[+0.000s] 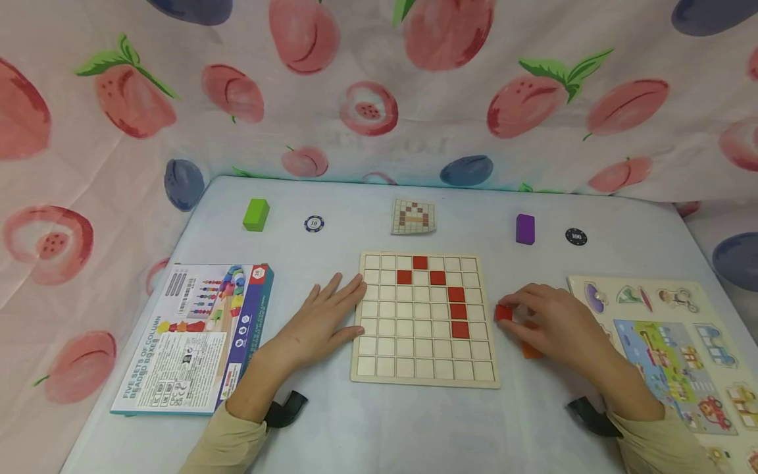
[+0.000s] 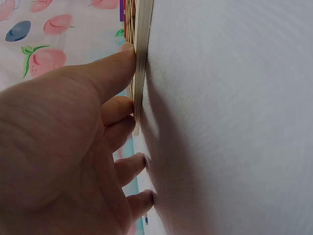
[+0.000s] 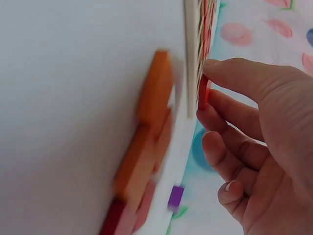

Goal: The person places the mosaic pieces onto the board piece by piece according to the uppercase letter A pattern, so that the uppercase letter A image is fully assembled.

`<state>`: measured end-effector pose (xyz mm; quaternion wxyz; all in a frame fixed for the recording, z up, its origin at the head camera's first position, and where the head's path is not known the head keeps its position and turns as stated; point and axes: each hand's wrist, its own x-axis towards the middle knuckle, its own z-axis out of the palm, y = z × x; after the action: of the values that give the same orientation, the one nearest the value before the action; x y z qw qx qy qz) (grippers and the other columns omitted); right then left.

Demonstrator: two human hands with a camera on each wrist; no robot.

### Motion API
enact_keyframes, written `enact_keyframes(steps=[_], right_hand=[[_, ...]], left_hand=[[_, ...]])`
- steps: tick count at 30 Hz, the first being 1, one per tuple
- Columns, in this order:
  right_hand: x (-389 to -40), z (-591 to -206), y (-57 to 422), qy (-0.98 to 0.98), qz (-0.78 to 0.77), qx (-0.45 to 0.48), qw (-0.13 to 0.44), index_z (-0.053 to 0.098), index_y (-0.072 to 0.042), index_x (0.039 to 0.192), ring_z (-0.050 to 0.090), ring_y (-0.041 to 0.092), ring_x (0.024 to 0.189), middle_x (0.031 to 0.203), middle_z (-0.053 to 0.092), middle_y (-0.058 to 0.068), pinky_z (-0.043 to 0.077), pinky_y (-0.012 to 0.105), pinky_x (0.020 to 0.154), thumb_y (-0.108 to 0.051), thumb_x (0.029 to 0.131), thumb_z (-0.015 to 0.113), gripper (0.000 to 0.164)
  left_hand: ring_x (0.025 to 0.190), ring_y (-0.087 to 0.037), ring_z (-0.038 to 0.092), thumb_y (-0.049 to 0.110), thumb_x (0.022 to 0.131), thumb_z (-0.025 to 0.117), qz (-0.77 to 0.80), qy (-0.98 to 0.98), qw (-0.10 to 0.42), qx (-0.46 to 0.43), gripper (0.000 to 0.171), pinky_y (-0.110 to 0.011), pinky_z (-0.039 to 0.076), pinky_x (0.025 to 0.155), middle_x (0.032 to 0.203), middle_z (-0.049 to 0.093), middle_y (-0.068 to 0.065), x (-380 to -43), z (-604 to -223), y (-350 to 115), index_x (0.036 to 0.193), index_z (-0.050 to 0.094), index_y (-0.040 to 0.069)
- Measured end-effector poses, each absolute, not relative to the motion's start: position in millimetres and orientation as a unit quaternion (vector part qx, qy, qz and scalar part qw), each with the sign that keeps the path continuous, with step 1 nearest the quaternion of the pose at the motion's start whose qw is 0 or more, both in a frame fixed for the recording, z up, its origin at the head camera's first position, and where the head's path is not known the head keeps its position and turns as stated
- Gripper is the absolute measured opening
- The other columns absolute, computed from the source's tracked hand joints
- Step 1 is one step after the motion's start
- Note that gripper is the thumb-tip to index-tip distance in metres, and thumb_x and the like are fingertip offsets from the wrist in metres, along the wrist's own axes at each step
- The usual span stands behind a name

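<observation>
A wooden grid board (image 1: 408, 362) lies flat in the middle of the table, with several red square tiles (image 1: 458, 312) in its cells at the top and right. Fingers spread, my left hand (image 1: 316, 326) rests at the board's left edge, its thumb and fingertips touching the rim. Just right of the board, my right hand (image 1: 553, 322) pinches a red tile (image 3: 204, 93) between thumb and fingers. Orange blocks (image 3: 154, 93) and red ones (image 3: 115, 215) lie on the table by that hand, partly hidden under it in the head view.
Behind the board stands a small pattern card (image 1: 413, 217). A green block (image 1: 256, 215), a purple block (image 1: 525, 229) and two chips, one white-blue (image 1: 314, 224) and one black (image 1: 576, 237), flank it. A boxed bead set (image 1: 189, 342) lies left, a picture puzzle board (image 1: 663, 355) right.
</observation>
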<state>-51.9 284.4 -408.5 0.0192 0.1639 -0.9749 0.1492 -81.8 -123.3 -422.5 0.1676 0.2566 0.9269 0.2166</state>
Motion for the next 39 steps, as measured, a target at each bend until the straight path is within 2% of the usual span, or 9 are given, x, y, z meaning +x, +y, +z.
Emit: enact_keyframes(steps=[6,12,19,24,29,35,39], right_hand=[[-66.0,-404.4,248.1,-0.970,0.152,0.189,0.016,0.082,-0.017,0.113,0.069,0.020,0.092,0.108,0.079,0.001,0.059,0.045,0.083,-0.032,0.088,0.087,0.030],[-84.4,-405.4,196.7,-0.956,0.146,0.254,0.015,0.083,-0.014,0.111,0.073,0.023,0.097,0.105,0.079,0.002,0.061,0.044,0.089,-0.033,0.088,0.088,0.030],[-102.2,-402.3,148.9,-0.942,0.148,0.301,0.010,0.083,-0.013,0.111,0.070,0.020,0.086,0.102,0.077,0.002,0.062,0.040,0.083,-0.033,0.091,0.086,0.028],[-111.1,-403.7,129.8,-0.945,0.133,0.300,0.003,0.083,-0.016,0.108,0.071,0.020,0.090,0.100,0.077,-0.001,0.062,0.040,0.086,-0.030,0.094,0.083,0.020],[-115.4,-407.5,121.0,-0.948,0.124,0.292,-0.011,0.082,-0.016,0.112,0.071,0.020,0.090,0.101,0.077,-0.001,0.061,0.038,0.085,-0.027,0.094,0.084,0.022],[-116.7,-410.9,120.0,-0.948,0.138,0.288,-0.005,0.082,-0.020,0.100,0.067,0.015,0.082,0.095,0.076,-0.005,0.059,0.033,0.077,-0.027,0.093,0.084,0.010],[-116.9,-411.7,121.5,-0.948,0.141,0.287,-0.002,0.084,-0.021,0.100,0.068,0.015,0.083,0.097,0.076,-0.005,0.060,0.033,0.076,-0.026,0.093,0.084,0.009]], left_hand=[[0.169,-0.036,0.010,0.039,0.106,0.065,0.215,0.928,0.172,0.253,0.077,-0.065,0.011,0.136,0.180,0.020,-0.001,-81.8,-423.0,-122.7,0.169,0.029,0.013],[0.169,-0.036,0.010,0.039,0.106,0.066,0.218,0.927,0.171,0.253,0.077,-0.065,0.012,0.136,0.180,0.020,-0.001,-80.8,-424.4,-123.3,0.169,0.030,0.013],[0.170,-0.035,0.009,0.040,0.106,0.065,0.219,0.925,0.174,0.256,0.077,-0.065,0.011,0.136,0.180,0.020,0.000,-81.3,-424.2,-122.7,0.169,0.030,0.015],[0.170,-0.035,0.009,0.040,0.106,0.064,0.215,0.926,0.174,0.258,0.077,-0.065,0.011,0.136,0.180,0.020,0.000,-81.4,-424.1,-121.9,0.170,0.029,0.015],[0.170,-0.035,0.010,0.040,0.106,0.065,0.215,0.926,0.174,0.255,0.076,-0.065,0.012,0.136,0.180,0.020,0.000,-81.0,-423.0,-121.7,0.169,0.030,0.015],[0.169,-0.036,0.010,0.040,0.106,0.065,0.216,0.926,0.172,0.256,0.076,-0.065,0.012,0.136,0.180,0.021,-0.001,-81.2,-421.9,-121.8,0.169,0.030,0.014],[0.169,-0.037,0.010,0.039,0.107,0.065,0.216,0.926,0.172,0.256,0.076,-0.066,0.012,0.135,0.180,0.021,-0.002,-81.6,-421.0,-122.4,0.169,0.030,0.014]])
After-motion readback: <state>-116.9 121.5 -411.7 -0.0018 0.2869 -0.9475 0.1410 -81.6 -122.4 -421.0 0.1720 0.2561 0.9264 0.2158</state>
